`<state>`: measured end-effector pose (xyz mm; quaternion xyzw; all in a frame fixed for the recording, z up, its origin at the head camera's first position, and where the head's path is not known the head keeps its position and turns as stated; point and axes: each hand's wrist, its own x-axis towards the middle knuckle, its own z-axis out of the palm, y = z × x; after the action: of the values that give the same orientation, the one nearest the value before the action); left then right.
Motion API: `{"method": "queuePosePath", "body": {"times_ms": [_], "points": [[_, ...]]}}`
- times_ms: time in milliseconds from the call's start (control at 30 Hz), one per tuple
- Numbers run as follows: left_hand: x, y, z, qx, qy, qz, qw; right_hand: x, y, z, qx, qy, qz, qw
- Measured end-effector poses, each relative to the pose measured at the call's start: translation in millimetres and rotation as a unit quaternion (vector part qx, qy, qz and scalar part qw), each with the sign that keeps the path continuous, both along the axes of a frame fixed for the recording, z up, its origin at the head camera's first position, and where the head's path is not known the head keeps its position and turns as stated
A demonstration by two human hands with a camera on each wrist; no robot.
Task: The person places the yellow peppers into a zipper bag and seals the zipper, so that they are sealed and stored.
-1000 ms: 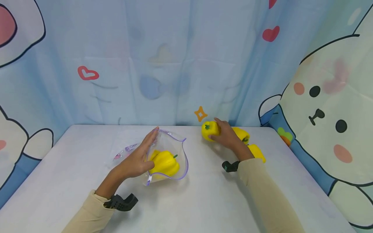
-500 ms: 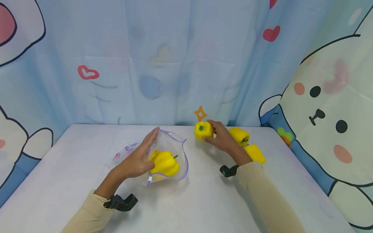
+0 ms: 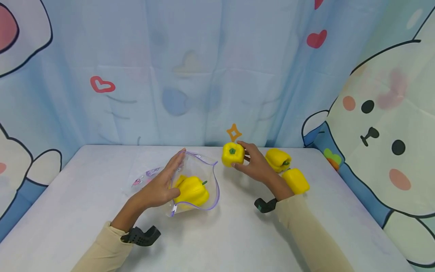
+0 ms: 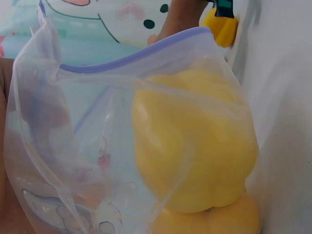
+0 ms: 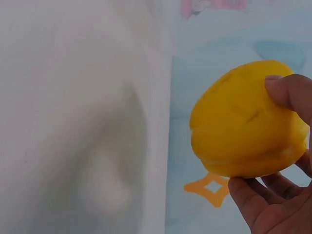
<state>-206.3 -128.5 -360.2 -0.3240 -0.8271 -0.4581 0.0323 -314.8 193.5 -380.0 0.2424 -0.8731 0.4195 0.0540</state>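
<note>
My right hand (image 3: 256, 164) holds a yellow bell pepper (image 3: 233, 154) above the table, thumb on one side and fingers on the other. The right wrist view shows that pepper (image 5: 243, 122) close up. At left, my left hand (image 3: 159, 189) rests against a clear zip bag (image 3: 213, 183) with a purple rim, thumb and straight fingers spread wide along its mouth. The mouth gapes toward the right. Inside lies a yellow bell pepper (image 3: 192, 190), with more yellow behind it. Through the plastic the left wrist view shows a pepper (image 4: 195, 141) above another yellow one (image 4: 204, 219).
Two more yellow bell peppers, one farther back (image 3: 278, 159) and one nearer (image 3: 296, 181), lie on the white table (image 3: 224, 241) right of my right hand. A blue cartoon curtain (image 3: 204, 75) hangs behind the table. Each wrist wears a black device (image 3: 142, 236).
My right hand has carried its pepper leftward toward the bag, leaving the two loose peppers more visible. My left hand and the bag have stayed in place.
</note>
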Motion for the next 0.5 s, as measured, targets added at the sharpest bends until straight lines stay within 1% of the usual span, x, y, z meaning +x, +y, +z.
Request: {"method": "queuePosePath", "body": {"times_ms": [267, 500], "points": [[-0.3, 0.2, 0.3, 0.003, -0.006, 0.002, 1.0, 13.4, -5.4, 6.8, -0.037, -0.013, -0.005, 0.999], [-0.8, 1.2, -1.3, 0.002, -0.009, 0.004, 1.0, 25.4, -7.7, 16.1, -0.06, 0.004, 0.007, 0.998]]}}
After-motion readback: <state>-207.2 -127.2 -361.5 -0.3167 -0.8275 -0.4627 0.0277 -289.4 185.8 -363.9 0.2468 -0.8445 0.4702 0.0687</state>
